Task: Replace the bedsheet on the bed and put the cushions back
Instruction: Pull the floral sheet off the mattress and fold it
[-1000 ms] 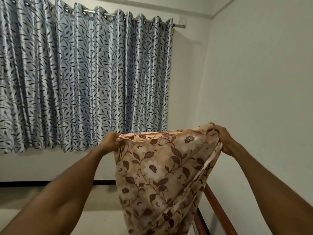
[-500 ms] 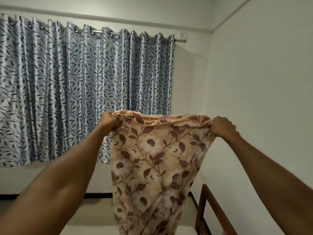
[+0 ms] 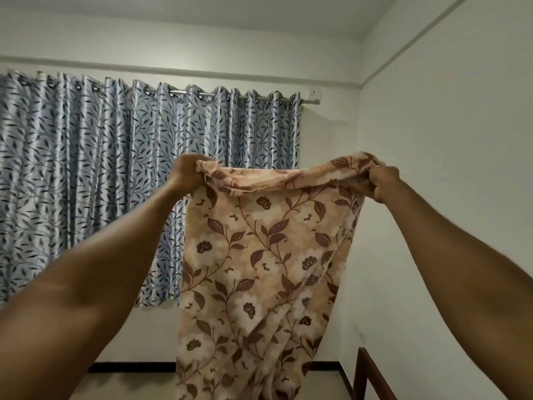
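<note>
A beige bedsheet [image 3: 259,269] with a brown flower and leaf print hangs in the air in front of me, held up by its top edge. My left hand [image 3: 186,174] grips the sheet's upper left corner. My right hand [image 3: 382,183] grips the bunched upper right corner. Both arms are stretched forward and up. The sheet falls in folds and runs out of the frame at the bottom. The mattress and the cushions are out of sight.
A blue-grey leaf-patterned curtain [image 3: 86,183] on a metal rod covers the far wall's window. A plain white wall [image 3: 461,140] stands close on the right. A dark wooden bed frame post [image 3: 364,373] shows at the bottom right.
Both hands have lifted the sheet's top edge higher and pulled it wider apart. My view has tilted up, showing more ceiling and less of the wooden frame.
</note>
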`<state>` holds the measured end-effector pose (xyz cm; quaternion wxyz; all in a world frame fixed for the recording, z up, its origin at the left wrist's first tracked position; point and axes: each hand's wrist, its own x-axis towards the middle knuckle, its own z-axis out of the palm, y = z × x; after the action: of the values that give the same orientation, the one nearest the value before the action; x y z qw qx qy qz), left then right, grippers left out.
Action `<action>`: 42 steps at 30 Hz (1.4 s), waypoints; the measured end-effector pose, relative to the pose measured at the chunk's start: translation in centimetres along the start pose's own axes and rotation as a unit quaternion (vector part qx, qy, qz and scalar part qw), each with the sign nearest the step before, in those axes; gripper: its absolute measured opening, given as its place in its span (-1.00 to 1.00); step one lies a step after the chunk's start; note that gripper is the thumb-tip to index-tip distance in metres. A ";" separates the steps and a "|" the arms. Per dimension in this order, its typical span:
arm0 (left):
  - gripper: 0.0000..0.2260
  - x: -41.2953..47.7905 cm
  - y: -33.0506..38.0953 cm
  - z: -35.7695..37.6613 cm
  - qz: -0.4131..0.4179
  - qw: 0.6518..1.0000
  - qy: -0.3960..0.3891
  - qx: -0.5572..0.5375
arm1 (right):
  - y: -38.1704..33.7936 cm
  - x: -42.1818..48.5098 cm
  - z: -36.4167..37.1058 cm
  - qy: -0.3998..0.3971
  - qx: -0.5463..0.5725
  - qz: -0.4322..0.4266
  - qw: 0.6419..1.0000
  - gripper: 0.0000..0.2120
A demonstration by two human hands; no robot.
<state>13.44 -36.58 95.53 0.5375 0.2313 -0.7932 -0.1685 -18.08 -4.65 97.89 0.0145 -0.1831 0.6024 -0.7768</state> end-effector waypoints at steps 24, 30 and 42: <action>-0.76 3.7 5.6 -2.7 -0.193 0.970 0.144 -0.021 | -3.5 0.4 0.8 0.062 -0.019 -0.059 0.996 -0.71; -0.87 6.5 9.2 -5.4 -0.099 0.977 0.186 0.005 | -8.5 1.2 0.9 0.063 0.001 -0.105 0.992 -0.83; -0.84 7.0 10.5 -6.5 -0.049 0.962 0.252 0.094 | -9.3 1.9 -0.2 0.110 -0.173 -0.212 0.955 -0.75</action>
<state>15.34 -31.76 108.69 0.6867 0.3543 -0.6323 -0.0557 -18.09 -2.40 107.10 -0.2490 -0.2202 0.6728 -0.6609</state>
